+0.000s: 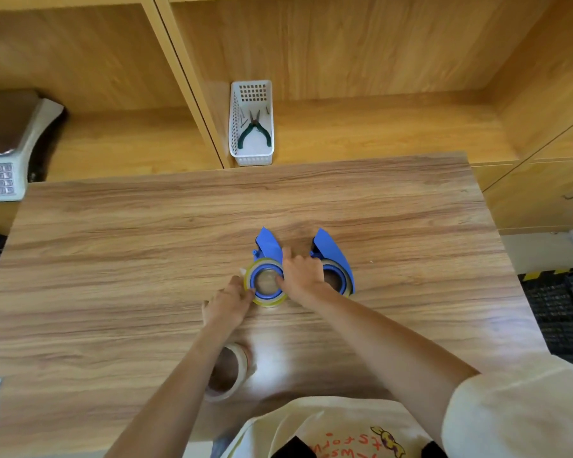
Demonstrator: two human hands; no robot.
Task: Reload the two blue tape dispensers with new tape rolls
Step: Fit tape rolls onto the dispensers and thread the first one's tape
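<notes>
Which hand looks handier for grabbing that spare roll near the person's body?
Probably the left hand: the spare tape roll lies under the left forearm. The right hand is across the left dispenser, farther away.

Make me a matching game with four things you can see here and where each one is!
Things:
1. pliers
2. spare roll
3. left dispenser
4. scale

Places:
A. under the left forearm, near the table's front edge
B. far left, beyond the table's corner
C. between both hands, mid-table
D. in the white basket on the shelf

Pairs: 1-D, 2-A, 3-C, 4-B
</notes>
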